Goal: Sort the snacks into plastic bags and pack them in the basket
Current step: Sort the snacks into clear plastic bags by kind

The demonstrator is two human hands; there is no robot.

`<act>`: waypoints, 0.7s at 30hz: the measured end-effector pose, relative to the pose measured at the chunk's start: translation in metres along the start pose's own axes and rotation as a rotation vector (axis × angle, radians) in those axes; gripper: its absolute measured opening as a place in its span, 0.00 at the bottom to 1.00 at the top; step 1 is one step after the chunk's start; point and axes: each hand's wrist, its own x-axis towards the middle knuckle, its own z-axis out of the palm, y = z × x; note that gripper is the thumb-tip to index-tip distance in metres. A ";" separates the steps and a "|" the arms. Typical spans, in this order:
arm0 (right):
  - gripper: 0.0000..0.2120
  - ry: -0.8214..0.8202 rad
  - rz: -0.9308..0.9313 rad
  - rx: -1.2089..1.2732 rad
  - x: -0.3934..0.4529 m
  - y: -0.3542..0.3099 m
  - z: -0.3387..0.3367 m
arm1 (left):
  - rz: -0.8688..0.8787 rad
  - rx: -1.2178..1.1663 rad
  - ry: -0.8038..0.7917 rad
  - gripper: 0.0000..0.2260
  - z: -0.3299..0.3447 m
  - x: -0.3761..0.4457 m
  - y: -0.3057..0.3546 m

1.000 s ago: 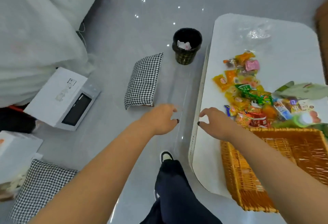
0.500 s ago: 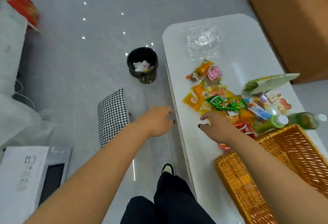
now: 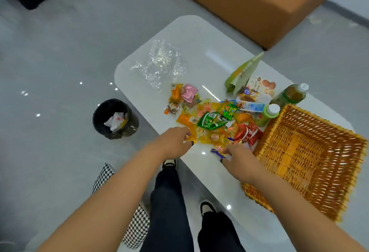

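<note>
Grip of our left hand [image 3: 174, 141] pinches a yellow snack packet [image 3: 190, 134]. Our right hand [image 3: 238, 160] grasps a purple wrapper [image 3: 218, 153], both beside the basket [image 3: 311, 163]

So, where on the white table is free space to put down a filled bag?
The white table is bare at its far end beyond the clear plastic bags, and along the near edge below the basket. It is crowded around the snack pile.
</note>
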 end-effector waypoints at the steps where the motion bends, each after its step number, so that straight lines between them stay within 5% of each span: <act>1: 0.15 0.006 0.032 0.027 0.000 0.001 -0.001 | 0.024 0.012 -0.011 0.19 -0.007 0.010 0.004; 5: 0.08 0.072 0.139 0.117 0.006 -0.003 -0.004 | 0.140 0.119 -0.073 0.20 -0.034 0.050 0.015; 13: 0.17 0.273 0.392 0.355 0.043 -0.043 0.026 | 0.411 0.530 -0.285 0.20 -0.051 0.131 0.011; 21: 0.18 0.263 0.444 0.452 0.055 -0.068 0.089 | 0.455 0.520 -0.364 0.20 -0.043 0.118 -0.039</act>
